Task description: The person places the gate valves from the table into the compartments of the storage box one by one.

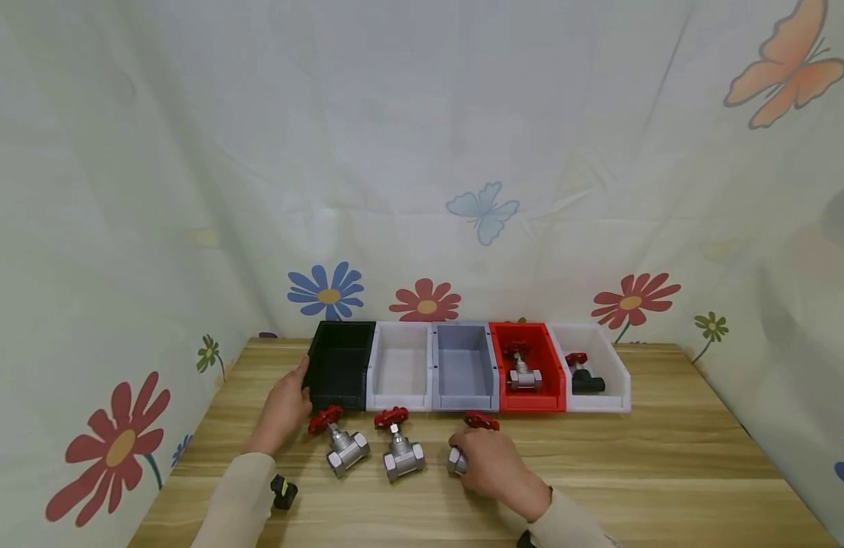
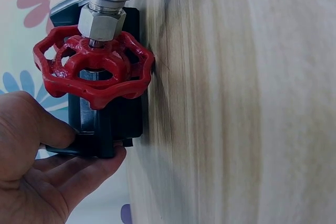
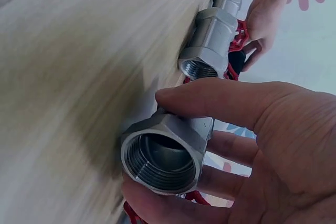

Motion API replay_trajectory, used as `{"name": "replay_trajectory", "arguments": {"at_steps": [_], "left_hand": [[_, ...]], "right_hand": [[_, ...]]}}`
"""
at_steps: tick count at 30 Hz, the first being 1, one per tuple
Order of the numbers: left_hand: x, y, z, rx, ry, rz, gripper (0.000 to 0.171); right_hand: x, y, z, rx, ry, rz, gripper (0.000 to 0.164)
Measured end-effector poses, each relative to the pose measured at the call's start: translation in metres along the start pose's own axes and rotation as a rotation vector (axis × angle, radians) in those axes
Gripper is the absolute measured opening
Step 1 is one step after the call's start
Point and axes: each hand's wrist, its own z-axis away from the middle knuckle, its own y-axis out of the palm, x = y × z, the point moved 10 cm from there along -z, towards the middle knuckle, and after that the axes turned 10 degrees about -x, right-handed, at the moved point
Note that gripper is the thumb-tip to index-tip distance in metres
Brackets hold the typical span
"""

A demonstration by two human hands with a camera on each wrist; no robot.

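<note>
My left hand [image 1: 285,409] holds the left side of the black bin [image 1: 339,367], the thumb on one face of its wall and the fingers on the other, as the left wrist view shows. Close by on the table lies a steel gate valve [image 1: 348,450] with a red handwheel [image 2: 94,90]. A second gate valve [image 1: 403,458] lies to its right. My right hand [image 1: 493,463] grips a third gate valve [image 3: 160,158] by its body, thumb on one side and fingers on the other. The threaded opening faces the right wrist camera; the palm hides part of the body.
A white bin [image 1: 400,399] and a grey bin [image 1: 466,399] stand right of the black one. The red bin [image 1: 557,396] holds a gate valve [image 1: 524,377]. The rightmost white bin [image 1: 620,380] holds a black valve [image 1: 587,382] with a red handwheel. A patterned curtain [image 1: 422,152] hangs behind.
</note>
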Motion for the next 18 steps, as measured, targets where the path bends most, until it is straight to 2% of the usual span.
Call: {"name": "replay_trajectory", "arguments": {"at_steps": [9, 14, 18], "left_hand": [[0.000, 0.001, -0.001, -0.005, -0.001, -0.010, 0.063], [0.000, 0.001, 0.000, -0.003, -0.006, -0.011, 0.063], [0.000, 0.002, 0.000, -0.001, -0.009, -0.016, 0.063]], "right_hand": [[0.005, -0.015, 0.001, 0.035, 0.000, -0.060, 0.039], [0.009, -0.021, -0.001, 0.019, -0.062, -0.050, 0.041], [0.009, -0.024, -0.003, 0.043, -0.066, -0.082, 0.043]]}}
